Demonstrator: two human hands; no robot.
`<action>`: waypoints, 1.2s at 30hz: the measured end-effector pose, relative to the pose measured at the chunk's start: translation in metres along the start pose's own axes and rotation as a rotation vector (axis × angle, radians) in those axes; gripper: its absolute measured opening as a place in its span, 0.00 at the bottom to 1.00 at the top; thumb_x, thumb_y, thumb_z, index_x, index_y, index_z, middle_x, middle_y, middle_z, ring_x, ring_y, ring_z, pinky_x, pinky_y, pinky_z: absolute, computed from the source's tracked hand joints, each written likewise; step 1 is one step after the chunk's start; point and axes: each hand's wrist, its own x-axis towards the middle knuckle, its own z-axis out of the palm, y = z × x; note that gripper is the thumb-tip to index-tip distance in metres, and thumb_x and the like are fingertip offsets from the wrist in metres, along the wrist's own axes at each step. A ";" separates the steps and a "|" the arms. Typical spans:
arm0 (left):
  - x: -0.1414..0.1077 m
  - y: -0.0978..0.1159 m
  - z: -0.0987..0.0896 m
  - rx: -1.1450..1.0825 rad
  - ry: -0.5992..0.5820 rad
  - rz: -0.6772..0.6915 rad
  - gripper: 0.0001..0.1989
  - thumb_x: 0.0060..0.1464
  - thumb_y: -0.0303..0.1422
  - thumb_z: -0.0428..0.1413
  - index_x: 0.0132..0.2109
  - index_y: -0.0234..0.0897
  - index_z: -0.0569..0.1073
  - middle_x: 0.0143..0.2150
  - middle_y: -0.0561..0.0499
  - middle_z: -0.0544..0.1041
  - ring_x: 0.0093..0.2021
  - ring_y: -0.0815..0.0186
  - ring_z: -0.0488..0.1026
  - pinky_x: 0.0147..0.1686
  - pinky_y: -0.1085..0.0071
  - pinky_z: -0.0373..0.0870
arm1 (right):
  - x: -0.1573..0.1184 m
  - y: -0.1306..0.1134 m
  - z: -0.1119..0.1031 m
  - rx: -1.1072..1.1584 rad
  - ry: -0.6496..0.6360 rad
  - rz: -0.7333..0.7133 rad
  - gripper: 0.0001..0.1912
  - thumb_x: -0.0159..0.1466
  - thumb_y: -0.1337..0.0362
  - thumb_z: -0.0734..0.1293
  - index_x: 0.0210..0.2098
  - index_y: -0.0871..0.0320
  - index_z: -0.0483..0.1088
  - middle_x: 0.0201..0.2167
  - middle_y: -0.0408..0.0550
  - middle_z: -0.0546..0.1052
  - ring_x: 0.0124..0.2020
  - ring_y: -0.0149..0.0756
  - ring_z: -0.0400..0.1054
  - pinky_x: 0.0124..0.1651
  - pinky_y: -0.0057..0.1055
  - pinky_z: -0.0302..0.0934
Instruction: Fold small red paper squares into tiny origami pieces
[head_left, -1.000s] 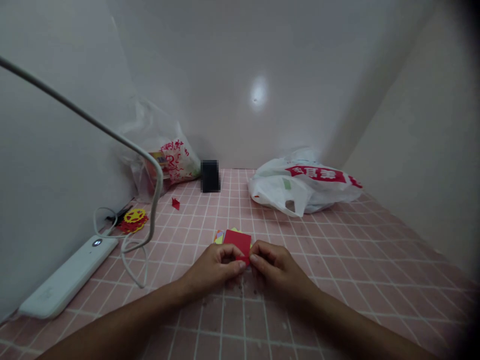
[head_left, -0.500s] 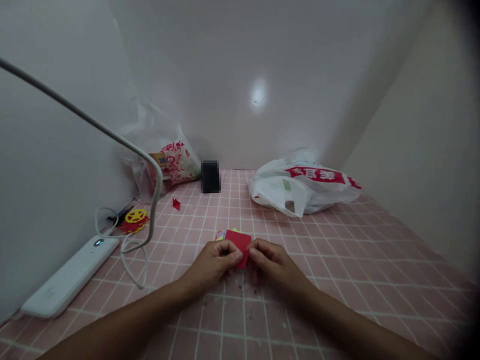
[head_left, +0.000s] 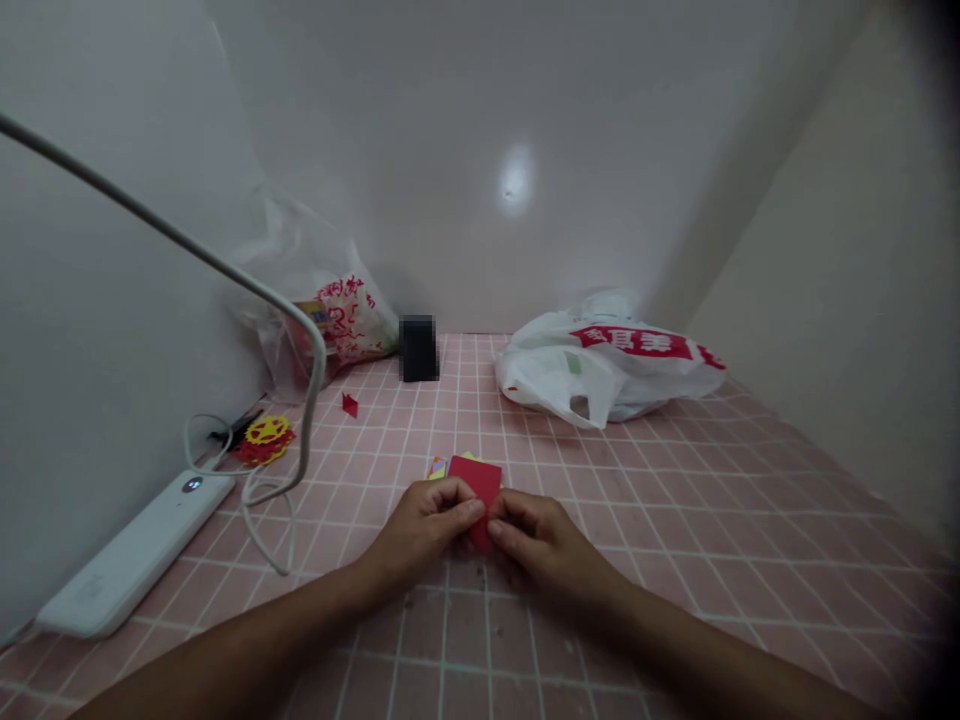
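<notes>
A small red square of paper point(head_left: 480, 477) is held between my two hands, a little above the pink tiled tabletop. My left hand point(head_left: 442, 515) pinches its left side between thumb and fingers. At its lower right edge, my right hand point(head_left: 525, 530) has thumb and fingertips closed on the paper. Behind the red square, partly covered by it and by my left hand, lie coloured papers point(head_left: 437, 467) with yellow and orange parts.
White power bank point(head_left: 135, 560) and looping cable point(head_left: 311, 345) at left, beside red and yellow cutouts point(head_left: 268, 432). A small red folded piece point(head_left: 350, 404), a printed plastic bag point(head_left: 352, 320) and a dark block point(head_left: 418, 348) stand farther back. White bag point(head_left: 615, 360) at back right.
My right hand has shifted slightly left and down along the red paper's edge, and the paper's lower corner now points lower. The whole view has moved slightly.
</notes>
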 end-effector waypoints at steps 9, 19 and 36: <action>-0.002 0.001 -0.001 0.268 0.117 0.122 0.19 0.59 0.42 0.51 0.24 0.35 0.65 0.21 0.56 0.63 0.23 0.71 0.59 0.25 0.74 0.56 | -0.002 0.002 0.007 0.187 -0.073 0.118 0.12 0.62 0.59 0.63 0.26 0.57 0.62 0.16 0.37 0.64 0.16 0.26 0.55 0.19 0.24 0.48; 0.000 0.003 -0.001 0.056 -0.042 0.001 0.17 0.49 0.44 0.60 0.29 0.36 0.67 0.22 0.55 0.70 0.21 0.71 0.66 0.25 0.73 0.62 | 0.003 0.006 0.003 0.225 0.039 0.054 0.19 0.64 0.49 0.64 0.26 0.57 0.62 0.17 0.38 0.66 0.15 0.26 0.59 0.19 0.24 0.52; -0.007 0.011 -0.002 0.401 -0.171 0.118 0.11 0.55 0.38 0.54 0.29 0.36 0.66 0.23 0.57 0.64 0.24 0.71 0.59 0.25 0.74 0.54 | 0.000 0.008 0.003 0.097 0.023 0.038 0.16 0.63 0.55 0.65 0.24 0.56 0.62 0.16 0.37 0.64 0.17 0.27 0.57 0.21 0.25 0.50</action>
